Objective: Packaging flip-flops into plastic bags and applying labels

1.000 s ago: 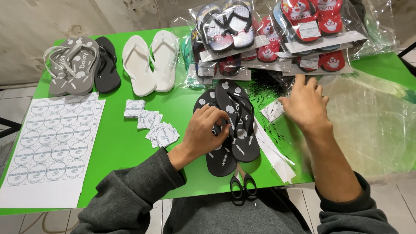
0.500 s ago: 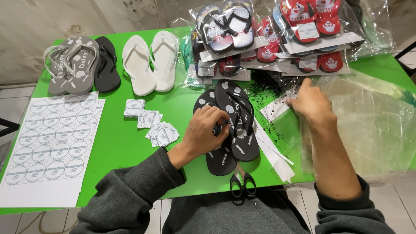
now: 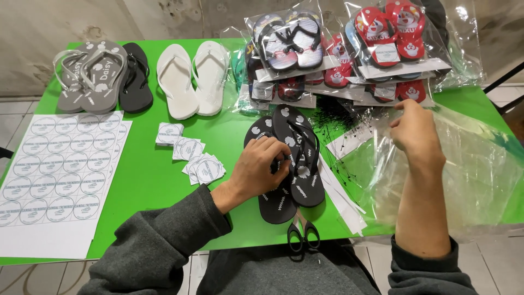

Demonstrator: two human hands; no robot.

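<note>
1. Green bench (image 3: 147, 180) is loaded with stuff. The pair of black flip-flops (image 3: 292, 164) lies stacked in the middle, just in front of the person, heels near the front edge.
2. Left hand (image 3: 259, 169) is curled down on top of that pair, fingers bent around the straps, pinning it in place. It hasn't budged over the last second.
3. Right hand (image 3: 417, 134) is what changed: a second ago it was spread low beside the flip-flops, now it has lifted and pulled off to the right, fingers closed in a pinch on the edge of a clear plastic bag (image 3: 464, 169). My guess is the bag is being picked up and opened for the pair.
4. Around it: scissors (image 3: 302, 232) poking off the front edge, a few loose round-print stickers (image 3: 196, 158) left of the hand, a big sticker sheet (image 3: 54, 175) far left, white flip-flops (image 3: 192, 79) and grey ones (image 3: 90, 76) at the back, bagged pairs (image 3: 349, 49) piled behind.
5. Hard to tell: whether the bag's mouth is actually open, since it's all glare and wrinkles. The left fingertips are tucked out of sight, and the bag runs off toward the right.
</note>
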